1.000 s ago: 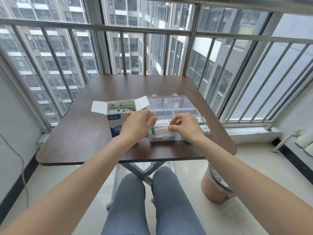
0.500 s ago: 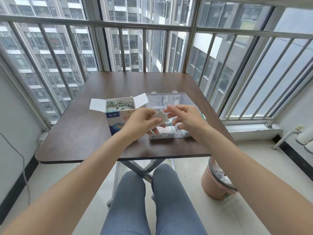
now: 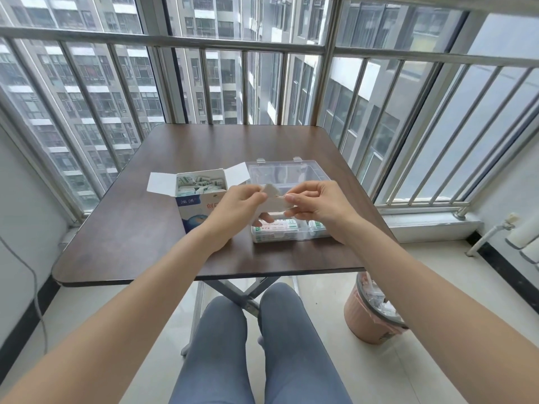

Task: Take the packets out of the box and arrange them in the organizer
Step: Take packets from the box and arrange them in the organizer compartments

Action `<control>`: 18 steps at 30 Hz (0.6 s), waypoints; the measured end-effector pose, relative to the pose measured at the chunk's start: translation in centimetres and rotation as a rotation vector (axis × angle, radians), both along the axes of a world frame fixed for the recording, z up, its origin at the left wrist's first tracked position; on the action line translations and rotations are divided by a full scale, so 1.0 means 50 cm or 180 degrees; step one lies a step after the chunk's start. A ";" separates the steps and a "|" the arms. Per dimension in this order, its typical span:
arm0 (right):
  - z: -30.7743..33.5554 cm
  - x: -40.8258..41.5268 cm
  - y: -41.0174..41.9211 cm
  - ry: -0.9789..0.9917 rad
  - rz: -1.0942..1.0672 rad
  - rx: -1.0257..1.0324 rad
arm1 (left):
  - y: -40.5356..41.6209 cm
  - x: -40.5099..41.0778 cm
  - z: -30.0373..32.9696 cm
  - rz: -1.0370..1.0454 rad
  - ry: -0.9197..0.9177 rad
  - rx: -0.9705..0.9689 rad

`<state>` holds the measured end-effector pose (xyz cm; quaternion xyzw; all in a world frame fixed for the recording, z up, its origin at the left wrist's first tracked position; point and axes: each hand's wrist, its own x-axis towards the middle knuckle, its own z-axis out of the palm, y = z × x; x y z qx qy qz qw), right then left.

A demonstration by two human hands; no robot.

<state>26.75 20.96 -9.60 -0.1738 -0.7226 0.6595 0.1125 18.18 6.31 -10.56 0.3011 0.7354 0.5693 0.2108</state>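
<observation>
Currently both hands pinch one white packet (image 3: pixel 274 198) above the organizer (image 3: pixel 291 231): left hand (image 3: pixel 237 209), right hand (image 3: pixel 318 204). Judged mid-transfer; next, lay it flat beside the stored packets (image 3: pixel 280 225).

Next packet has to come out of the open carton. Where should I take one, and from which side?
Pinch a top edge of one loose packet from straight above: the box is open only at the top, its walls and spread flaps closing the sides. The packets lie jumbled, so I would pick one that sticks up.

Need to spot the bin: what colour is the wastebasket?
Pinkish-orange wastebasket, clear in the head view.
</observation>
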 end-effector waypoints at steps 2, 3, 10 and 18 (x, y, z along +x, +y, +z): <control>0.003 -0.001 0.001 -0.0087 -0.0043 0.0355 | -0.002 0.000 0.004 -0.0038 -0.0040 -0.0068; 0.004 -0.003 0.000 -0.0096 -0.0060 0.0525 | -0.003 0.000 0.006 -0.0075 -0.0032 -0.0135; -0.004 -0.009 -0.004 0.0093 0.0035 0.0430 | -0.017 -0.008 0.010 -0.0085 -0.0410 -0.0025; -0.010 -0.003 -0.002 0.0154 0.0014 0.0667 | -0.017 -0.005 0.006 0.0315 -0.0565 0.0150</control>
